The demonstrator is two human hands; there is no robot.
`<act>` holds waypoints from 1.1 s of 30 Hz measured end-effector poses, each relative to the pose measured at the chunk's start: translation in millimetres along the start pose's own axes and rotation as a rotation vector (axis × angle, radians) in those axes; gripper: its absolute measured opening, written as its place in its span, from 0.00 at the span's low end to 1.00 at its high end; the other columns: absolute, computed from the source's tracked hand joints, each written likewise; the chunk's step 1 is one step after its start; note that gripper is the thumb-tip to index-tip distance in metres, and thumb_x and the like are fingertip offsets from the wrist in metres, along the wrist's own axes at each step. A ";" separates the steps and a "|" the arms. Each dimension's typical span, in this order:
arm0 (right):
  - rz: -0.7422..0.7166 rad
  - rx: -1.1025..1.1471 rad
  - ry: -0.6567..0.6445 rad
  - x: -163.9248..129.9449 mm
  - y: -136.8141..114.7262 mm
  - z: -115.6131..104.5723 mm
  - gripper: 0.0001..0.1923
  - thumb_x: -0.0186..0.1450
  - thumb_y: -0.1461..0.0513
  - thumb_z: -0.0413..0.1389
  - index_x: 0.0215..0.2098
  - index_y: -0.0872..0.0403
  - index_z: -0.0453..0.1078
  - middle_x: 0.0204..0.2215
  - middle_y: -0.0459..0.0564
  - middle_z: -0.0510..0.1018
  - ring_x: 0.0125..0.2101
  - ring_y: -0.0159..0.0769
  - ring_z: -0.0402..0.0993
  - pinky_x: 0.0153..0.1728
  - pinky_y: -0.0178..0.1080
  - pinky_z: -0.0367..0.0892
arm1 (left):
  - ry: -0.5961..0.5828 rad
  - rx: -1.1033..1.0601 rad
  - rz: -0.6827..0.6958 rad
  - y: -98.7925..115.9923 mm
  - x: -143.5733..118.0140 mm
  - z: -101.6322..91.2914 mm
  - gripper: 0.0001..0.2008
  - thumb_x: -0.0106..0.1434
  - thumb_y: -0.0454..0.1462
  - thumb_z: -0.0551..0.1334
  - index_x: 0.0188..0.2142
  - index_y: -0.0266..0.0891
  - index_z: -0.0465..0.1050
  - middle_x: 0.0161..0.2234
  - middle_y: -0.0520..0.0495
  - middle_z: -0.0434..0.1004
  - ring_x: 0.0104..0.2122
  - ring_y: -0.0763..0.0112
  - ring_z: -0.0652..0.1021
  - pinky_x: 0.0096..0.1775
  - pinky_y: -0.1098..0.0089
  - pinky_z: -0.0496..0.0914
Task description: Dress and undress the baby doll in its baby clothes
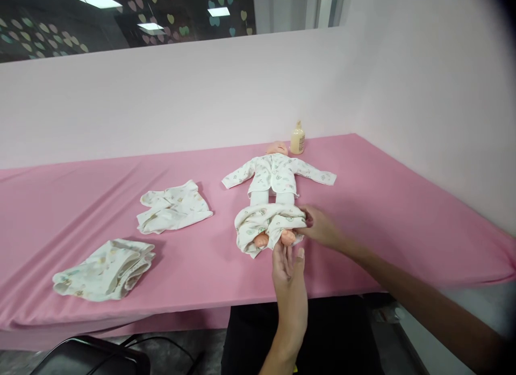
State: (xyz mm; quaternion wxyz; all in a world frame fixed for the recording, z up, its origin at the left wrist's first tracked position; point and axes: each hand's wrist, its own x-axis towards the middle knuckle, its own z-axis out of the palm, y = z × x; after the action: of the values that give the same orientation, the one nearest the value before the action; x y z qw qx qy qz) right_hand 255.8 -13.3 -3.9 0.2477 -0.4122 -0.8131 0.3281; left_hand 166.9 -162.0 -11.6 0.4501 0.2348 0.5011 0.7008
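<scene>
Clock read from the trousers, 12 = far side.

Nearest: black chair (92,359) at 8, below the tabletop edge. Left hand (289,281) at 5, reaching up toward 12, fingers partly curled, tips just under the right-hand foot (288,237); whether this grip has closed on cloth or foot, cannot tell. Folded cloth (107,270) between 8 and 9.

Right hand (320,224) at 3, coming in from 4; its grip is pinched on the side edge of the trousers.

Trousers (270,219) bunched round the doll's lower legs, on the pink-covered tabletop (403,203). Long axis of the bunch runs roughly 9–3; the doll (260,197) lies along 12–6, feet near, so cloth lies across the legs. Both feet show at the near edge. From the right grip the bulk of the trousers lies toward 9; from the left hand, toward 11. Right hand is the nearer, in contact.

Second garment (173,207) at 9, lying apart.

Farther: shirt (274,173) on the doll at 12, sleeves spread toward 10 and 2; then head (278,148). Bottle (298,141) upright near 1, just beside the head. White wall (181,101) behind.
</scene>
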 end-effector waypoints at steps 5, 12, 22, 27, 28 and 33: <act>0.051 0.436 -0.433 8.2 1.2 -31.8 0.24 0.60 0.51 0.63 0.49 0.52 0.67 0.45 0.51 0.76 0.44 0.41 0.73 0.43 0.42 0.69 | -0.028 0.206 -0.021 20.7 -1.0 -59.6 0.20 0.65 0.48 0.62 0.53 0.41 0.73 0.54 0.43 0.75 0.56 0.60 0.74 0.60 0.61 0.66; 0.087 0.540 -0.396 30.8 6.8 -40.1 0.13 0.66 0.54 0.56 0.45 0.51 0.73 0.45 0.49 0.76 0.47 0.39 0.71 0.53 0.44 0.63 | 0.087 0.822 0.345 80.4 37.4 -112.3 0.23 0.63 0.49 0.62 0.54 0.43 0.70 0.51 0.43 0.72 0.46 0.63 0.74 0.47 0.63 0.72; 0.028 0.384 -0.736 41.2 -3.1 -38.7 0.10 0.58 0.63 0.57 0.39 0.54 0.74 0.36 0.48 0.78 0.36 0.37 0.75 0.40 0.39 0.70 | -0.519 0.870 0.059 121.8 146.1 -109.2 0.21 0.61 0.38 0.57 0.55 0.42 0.68 0.50 0.45 0.72 0.47 0.63 0.73 0.45 0.66 0.70; -0.034 0.311 -0.589 39.9 -0.2 -36.5 0.05 0.60 0.63 0.56 0.35 0.54 0.72 0.35 0.47 0.77 0.35 0.36 0.73 0.37 0.38 0.68 | -0.625 0.883 -0.032 127.6 165.1 -111.2 0.15 0.57 0.38 0.59 0.44 0.38 0.71 0.41 0.47 0.74 0.40 0.65 0.73 0.38 0.70 0.67; -0.027 0.311 -0.557 39.5 0.5 -36.8 0.05 0.60 0.63 0.56 0.35 0.54 0.72 0.35 0.46 0.76 0.35 0.35 0.73 0.37 0.38 0.68 | -0.638 0.884 -0.050 128.8 167.8 -112.2 0.14 0.56 0.37 0.60 0.42 0.38 0.72 0.40 0.47 0.75 0.39 0.65 0.73 0.38 0.70 0.67; 0.033 0.492 -0.629 34.1 -1.5 -41.6 0.14 0.58 0.63 0.59 0.43 0.54 0.70 0.38 0.49 0.78 0.38 0.37 0.75 0.41 0.41 0.71 | -0.773 0.722 -0.186 131.7 178.8 -118.3 0.14 0.55 0.37 0.61 0.42 0.39 0.76 0.40 0.46 0.78 0.42 0.62 0.74 0.44 0.66 0.67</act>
State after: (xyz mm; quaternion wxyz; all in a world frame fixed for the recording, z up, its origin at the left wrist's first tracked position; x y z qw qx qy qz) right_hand 264.7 28.1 29.3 0.0726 -0.2332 -0.7396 0.6271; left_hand -64.1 -77.4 41.1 0.5526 0.5703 0.5266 0.3036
